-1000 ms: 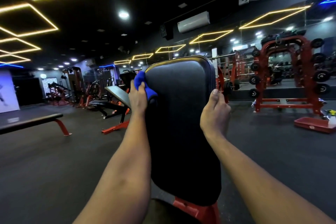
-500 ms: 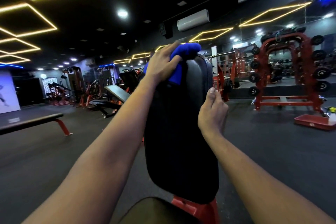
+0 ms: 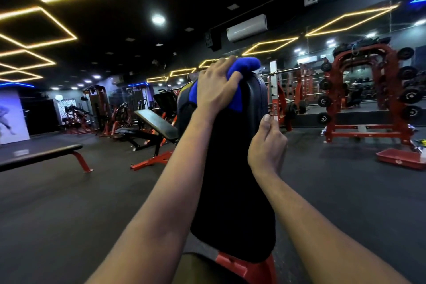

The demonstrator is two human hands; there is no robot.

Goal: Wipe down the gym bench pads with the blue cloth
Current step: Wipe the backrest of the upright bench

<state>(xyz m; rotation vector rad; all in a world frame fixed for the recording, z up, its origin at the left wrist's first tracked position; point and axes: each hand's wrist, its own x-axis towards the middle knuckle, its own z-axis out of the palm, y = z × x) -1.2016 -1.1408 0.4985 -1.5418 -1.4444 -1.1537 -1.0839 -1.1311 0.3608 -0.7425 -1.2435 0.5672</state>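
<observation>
L hand (image 3: 215,90) grips blue cloth (image 3: 242,69) on top edge of upright bench pad (image 3: 230,168), frame centre. R hand (image 3: 267,145) at pad's right edge, fingers curled, prob. gripping it.

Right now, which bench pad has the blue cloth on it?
The upright black pad straight ahead: the left hand holds the blue cloth over its top. The incline bench and flat bench carry no cloth.

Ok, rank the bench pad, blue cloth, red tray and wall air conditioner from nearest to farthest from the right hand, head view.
From the right hand:
1. bench pad: right beside it, on its left.
2. blue cloth: atop the pad, under the left hand.
3. red tray: on the floor, far right.
4. air conditioner: high on the far wall.
</observation>
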